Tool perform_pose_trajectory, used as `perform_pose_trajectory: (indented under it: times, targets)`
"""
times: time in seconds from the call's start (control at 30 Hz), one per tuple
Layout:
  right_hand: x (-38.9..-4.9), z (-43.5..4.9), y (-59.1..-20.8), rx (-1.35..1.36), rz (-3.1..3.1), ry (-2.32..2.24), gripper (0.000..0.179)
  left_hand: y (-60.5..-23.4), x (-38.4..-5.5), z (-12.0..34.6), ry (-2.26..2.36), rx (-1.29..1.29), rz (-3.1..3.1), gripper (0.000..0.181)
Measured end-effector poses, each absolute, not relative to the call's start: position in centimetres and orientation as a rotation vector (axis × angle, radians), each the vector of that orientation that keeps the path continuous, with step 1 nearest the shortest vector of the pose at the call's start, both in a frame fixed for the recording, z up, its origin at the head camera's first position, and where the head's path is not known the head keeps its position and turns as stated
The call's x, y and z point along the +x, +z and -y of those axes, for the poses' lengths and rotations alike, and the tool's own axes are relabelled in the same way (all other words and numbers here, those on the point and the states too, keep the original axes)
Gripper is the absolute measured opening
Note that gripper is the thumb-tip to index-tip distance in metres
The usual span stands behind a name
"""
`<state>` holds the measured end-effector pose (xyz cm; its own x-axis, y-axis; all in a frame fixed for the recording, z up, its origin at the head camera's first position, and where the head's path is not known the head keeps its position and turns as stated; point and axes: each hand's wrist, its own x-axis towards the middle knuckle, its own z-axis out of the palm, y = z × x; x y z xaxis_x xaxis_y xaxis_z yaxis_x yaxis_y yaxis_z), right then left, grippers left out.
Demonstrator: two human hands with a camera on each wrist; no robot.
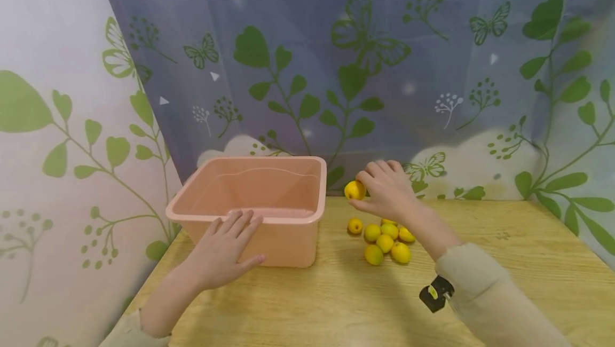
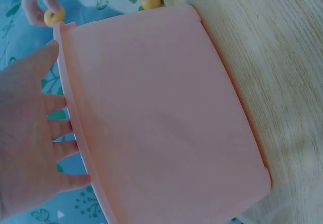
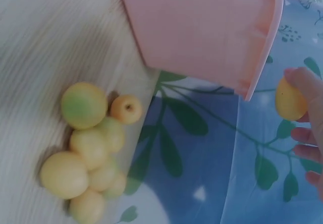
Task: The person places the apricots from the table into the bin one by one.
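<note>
My left hand rests at the near rim of a pink plastic tub, its fingers spread and fairly straight. In the left wrist view, the fingertips touch the tub's rim along one side. Off to the tub's right, my right hand pinches a yellow lemon between thumb and fingers, raised above the table. That lemon also shows in the right wrist view, beside the tub's corner. Below the right hand, several yellow and greenish lemons lie clustered on the table.
A light wooden table carries the tub and fruit. Behind it hangs a blue-grey cloth printed with leaves and butterflies, and a pale printed cloth hangs at the left. A black clip-like device is on the right sleeve.
</note>
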<state>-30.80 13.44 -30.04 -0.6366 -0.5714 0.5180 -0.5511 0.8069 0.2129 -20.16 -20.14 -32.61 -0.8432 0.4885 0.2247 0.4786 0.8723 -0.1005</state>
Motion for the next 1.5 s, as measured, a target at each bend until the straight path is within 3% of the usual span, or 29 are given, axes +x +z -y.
perform_pose_trajectory:
  times: [0.57,0.87,1.2,1.5]
  targets:
    - [-31.6,-6.7,-29.4,0.849,2.38,-0.092,0.044,-32.8,-20.1,20.2,0.084,-0.753,2.757,0.073]
    - [-31.3,-4.5,-29.8,0.827,2.417,-0.009,0.054,-32.7,-20.0,20.0,0.097,-0.751,2.76,0.073]
    - [-31.3,-7.6,-30.3,0.805,2.431,-0.034,0.048,-32.6,-20.0,20.1,0.101,-0.75,2.766,0.073]
    - [-30.6,-13.1,-33.4,0.836,2.454,-0.041,0.053,-32.7,-19.9,20.1,0.1,-0.751,2.772,0.073]
